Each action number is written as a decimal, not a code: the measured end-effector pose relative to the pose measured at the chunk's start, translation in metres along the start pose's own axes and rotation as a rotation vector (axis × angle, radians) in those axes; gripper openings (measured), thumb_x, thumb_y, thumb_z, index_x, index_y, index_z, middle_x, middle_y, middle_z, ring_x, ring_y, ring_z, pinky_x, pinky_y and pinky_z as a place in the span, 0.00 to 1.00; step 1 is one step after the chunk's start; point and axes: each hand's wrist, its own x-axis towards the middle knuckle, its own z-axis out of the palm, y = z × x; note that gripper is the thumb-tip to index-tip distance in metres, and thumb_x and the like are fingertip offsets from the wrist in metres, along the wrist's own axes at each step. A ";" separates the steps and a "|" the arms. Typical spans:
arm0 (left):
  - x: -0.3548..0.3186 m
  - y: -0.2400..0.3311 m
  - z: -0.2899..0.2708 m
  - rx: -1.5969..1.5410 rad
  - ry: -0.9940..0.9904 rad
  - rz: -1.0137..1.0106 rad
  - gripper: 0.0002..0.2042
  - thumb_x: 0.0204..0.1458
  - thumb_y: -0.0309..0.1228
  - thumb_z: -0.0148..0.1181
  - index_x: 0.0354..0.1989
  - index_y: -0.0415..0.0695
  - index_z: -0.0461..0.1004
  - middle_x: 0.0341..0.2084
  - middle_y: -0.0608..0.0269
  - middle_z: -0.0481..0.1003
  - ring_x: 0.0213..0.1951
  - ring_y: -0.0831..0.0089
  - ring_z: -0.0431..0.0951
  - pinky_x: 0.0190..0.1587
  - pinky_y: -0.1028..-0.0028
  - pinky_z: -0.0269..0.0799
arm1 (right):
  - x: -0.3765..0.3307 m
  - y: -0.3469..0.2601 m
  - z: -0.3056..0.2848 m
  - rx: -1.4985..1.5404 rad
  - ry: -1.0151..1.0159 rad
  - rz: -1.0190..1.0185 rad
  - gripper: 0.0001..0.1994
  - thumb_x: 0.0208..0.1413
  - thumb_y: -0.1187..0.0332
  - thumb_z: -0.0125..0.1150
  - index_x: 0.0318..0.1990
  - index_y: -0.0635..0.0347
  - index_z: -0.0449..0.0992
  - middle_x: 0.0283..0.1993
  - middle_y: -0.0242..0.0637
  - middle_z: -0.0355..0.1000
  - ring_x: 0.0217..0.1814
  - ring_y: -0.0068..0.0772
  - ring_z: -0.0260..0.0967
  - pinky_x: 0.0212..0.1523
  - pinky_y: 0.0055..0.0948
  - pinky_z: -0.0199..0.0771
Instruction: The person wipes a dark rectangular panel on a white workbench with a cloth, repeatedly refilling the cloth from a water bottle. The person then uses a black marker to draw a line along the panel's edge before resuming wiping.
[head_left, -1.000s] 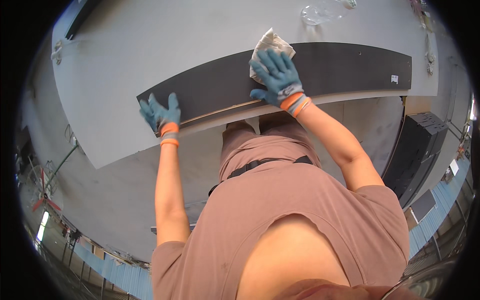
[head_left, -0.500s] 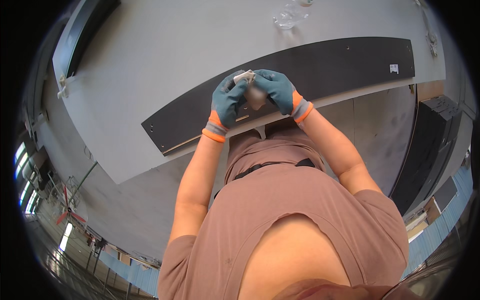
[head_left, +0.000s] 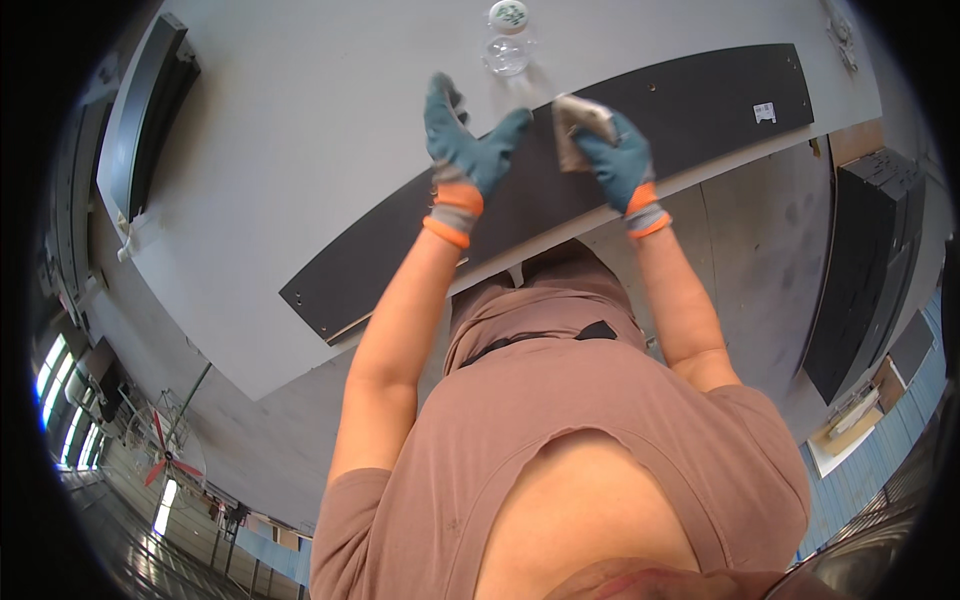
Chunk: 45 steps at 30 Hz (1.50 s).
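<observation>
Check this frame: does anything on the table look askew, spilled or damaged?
Nothing stands out. The long dark panel lies flat on the grey table, the right hand grips a folded cloth, and the left hand is raised, open.

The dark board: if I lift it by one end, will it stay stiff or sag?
The board looks long, thin and flat, so it would probably flex a little. It overhangs the table edge, so it may tip or slide if pushed. Its smooth face might slip.

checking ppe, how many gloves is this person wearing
2. One glove on the left hand, raised open over the grey table; one on the right hand, which grips a folded cloth above the dark panel.
</observation>
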 end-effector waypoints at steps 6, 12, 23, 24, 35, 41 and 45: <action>0.070 0.005 0.038 0.054 0.064 0.294 0.49 0.43 0.44 0.83 0.67 0.28 0.59 0.55 0.49 0.72 0.57 0.60 0.74 0.62 0.65 0.72 | 0.049 -0.004 -0.097 -0.179 0.290 0.089 0.17 0.64 0.65 0.66 0.57 0.63 0.79 0.50 0.33 0.80 0.50 0.23 0.77 0.53 0.26 0.78; 0.085 -0.022 0.066 -0.206 -0.067 0.254 0.33 0.50 0.38 0.77 0.59 0.35 0.67 0.47 0.52 0.79 0.50 0.58 0.80 0.56 0.60 0.75 | 0.047 0.024 -0.097 0.582 0.004 0.273 0.18 0.68 0.65 0.60 0.61 0.64 0.74 0.52 0.34 0.77 0.51 0.28 0.78 0.54 0.31 0.79; -0.003 0.046 -0.054 -0.123 -0.770 -0.329 0.25 0.51 0.35 0.75 0.56 0.40 0.74 0.46 0.62 0.80 0.47 0.72 0.80 0.53 0.66 0.78 | 0.005 0.007 -0.014 0.625 -0.142 0.327 0.21 0.72 0.60 0.56 0.64 0.67 0.72 0.54 0.35 0.76 0.55 0.26 0.76 0.56 0.30 0.79; -0.023 0.030 -0.065 -0.050 -0.778 -0.370 0.24 0.52 0.36 0.74 0.55 0.40 0.75 0.44 0.62 0.80 0.45 0.72 0.80 0.52 0.67 0.78 | 0.000 0.009 -0.004 0.619 -0.156 0.344 0.22 0.72 0.60 0.56 0.64 0.67 0.72 0.54 0.35 0.76 0.55 0.26 0.76 0.55 0.30 0.79; -0.106 0.012 -0.152 -0.151 -0.886 -0.837 0.21 0.58 0.44 0.66 0.48 0.38 0.80 0.38 0.64 0.81 0.39 0.78 0.78 0.45 0.72 0.77 | -0.064 0.018 0.087 0.335 -0.431 0.539 0.23 0.72 0.56 0.53 0.67 0.60 0.72 0.53 0.36 0.76 0.51 0.27 0.76 0.52 0.30 0.82; -0.130 -0.015 -0.195 -0.334 -0.889 -0.887 0.23 0.60 0.49 0.63 0.47 0.38 0.83 0.37 0.64 0.81 0.37 0.76 0.77 0.46 0.72 0.74 | -0.100 0.022 0.133 0.331 -0.349 0.531 0.25 0.73 0.56 0.50 0.67 0.66 0.71 0.48 0.32 0.77 0.44 0.19 0.73 0.45 0.21 0.75; -0.139 -0.032 -0.225 -0.302 -0.980 -0.826 0.23 0.61 0.49 0.62 0.47 0.37 0.82 0.37 0.65 0.81 0.37 0.77 0.77 0.44 0.72 0.74 | -0.113 0.035 0.149 0.219 -0.437 0.561 0.23 0.73 0.57 0.51 0.66 0.65 0.72 0.49 0.31 0.77 0.46 0.20 0.72 0.47 0.22 0.74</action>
